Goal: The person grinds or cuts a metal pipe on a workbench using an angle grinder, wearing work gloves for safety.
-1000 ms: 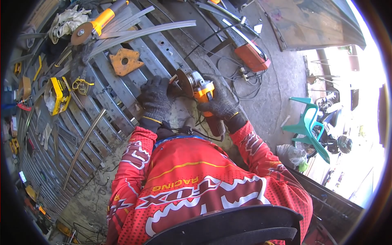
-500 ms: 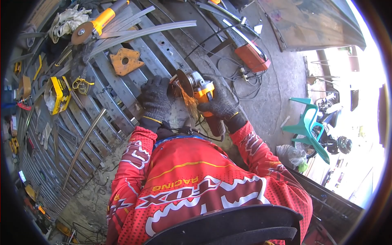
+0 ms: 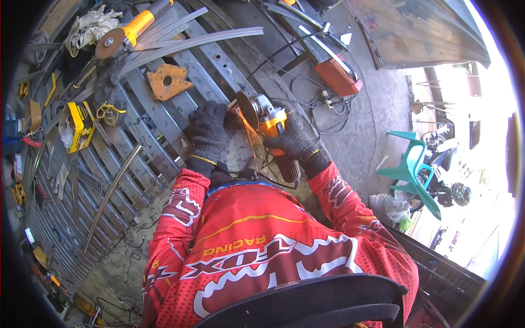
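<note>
In a dark knit glove, my right hand point(image 3: 295, 139) is wrapped round the body of an orange angle grinder point(image 3: 272, 121). Its disc point(image 3: 248, 111) faces left, and orange sparks point(image 3: 251, 135) stream down from the disc's edge toward me. My left hand point(image 3: 208, 130), gloved as well, is closed at the edge of the slatted metal bench, just left of the disc. A small piece at its fingertips meets the disc; the glove and the disc hide most of it, so its kind does not show.
A second angle grinder point(image 3: 127, 34) lies at the far left near long metal strips point(image 3: 202, 41). An orange metal plate point(image 3: 168, 82), a yellow box point(image 3: 81, 127) and a tape measure point(image 3: 111, 114) rest on the slatted bench point(image 3: 145, 117). Cables and a red box point(image 3: 338, 77) lie beyond; a green chair point(image 3: 410, 169) stands right.
Both hands and the grinder stay almost in place. The spark stream looks a little thinner than before.
</note>
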{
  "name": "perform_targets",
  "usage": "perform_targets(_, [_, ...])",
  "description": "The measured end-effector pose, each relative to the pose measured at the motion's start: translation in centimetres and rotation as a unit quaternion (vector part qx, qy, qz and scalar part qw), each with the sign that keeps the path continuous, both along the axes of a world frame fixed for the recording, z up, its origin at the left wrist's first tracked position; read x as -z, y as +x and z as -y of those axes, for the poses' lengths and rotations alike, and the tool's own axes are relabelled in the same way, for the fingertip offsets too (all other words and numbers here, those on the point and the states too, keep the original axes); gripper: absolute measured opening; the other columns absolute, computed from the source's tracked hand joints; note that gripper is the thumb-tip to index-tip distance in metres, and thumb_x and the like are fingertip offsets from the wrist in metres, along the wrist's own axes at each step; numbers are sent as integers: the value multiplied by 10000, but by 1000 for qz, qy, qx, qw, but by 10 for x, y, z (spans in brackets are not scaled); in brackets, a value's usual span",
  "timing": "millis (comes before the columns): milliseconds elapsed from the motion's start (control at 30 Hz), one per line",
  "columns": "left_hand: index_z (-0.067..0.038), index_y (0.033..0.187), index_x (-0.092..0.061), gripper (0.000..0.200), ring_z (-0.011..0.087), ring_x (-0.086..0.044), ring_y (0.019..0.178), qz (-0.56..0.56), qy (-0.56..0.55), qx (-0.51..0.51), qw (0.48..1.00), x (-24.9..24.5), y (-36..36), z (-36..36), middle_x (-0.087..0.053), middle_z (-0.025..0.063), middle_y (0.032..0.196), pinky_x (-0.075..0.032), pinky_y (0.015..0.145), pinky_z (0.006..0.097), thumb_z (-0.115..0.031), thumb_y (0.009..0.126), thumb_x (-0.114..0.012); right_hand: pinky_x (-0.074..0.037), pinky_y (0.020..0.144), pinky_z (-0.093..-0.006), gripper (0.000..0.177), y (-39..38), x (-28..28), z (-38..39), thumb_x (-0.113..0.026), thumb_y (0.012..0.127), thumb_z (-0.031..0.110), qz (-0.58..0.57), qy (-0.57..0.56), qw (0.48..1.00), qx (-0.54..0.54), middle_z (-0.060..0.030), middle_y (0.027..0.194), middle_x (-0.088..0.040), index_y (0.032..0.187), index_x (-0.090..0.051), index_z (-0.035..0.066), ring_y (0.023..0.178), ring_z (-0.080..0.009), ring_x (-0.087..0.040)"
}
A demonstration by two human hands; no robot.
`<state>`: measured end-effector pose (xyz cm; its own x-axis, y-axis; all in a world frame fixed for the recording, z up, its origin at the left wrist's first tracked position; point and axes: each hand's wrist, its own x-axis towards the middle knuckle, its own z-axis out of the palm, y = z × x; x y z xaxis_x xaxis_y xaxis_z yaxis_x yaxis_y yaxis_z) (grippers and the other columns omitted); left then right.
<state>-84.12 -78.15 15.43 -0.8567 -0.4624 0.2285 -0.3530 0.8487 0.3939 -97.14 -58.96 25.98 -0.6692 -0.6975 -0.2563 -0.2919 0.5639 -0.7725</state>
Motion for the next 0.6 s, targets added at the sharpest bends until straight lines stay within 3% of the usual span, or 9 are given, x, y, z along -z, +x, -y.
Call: perform_targets(600, [-159, 990, -654, 264, 312, -617, 980, 9, -14, -9, 1000, -4, -1, -1, -619, 81, 986, -441, 824, 480, -351, 821, -722, -471, 1018, -430, 848, 0, 1, 1, -875, 532, 194, -4, -3, 1000, 4, -177, 1209, -607, 1320, -587, 75, 1169, -363, -594])
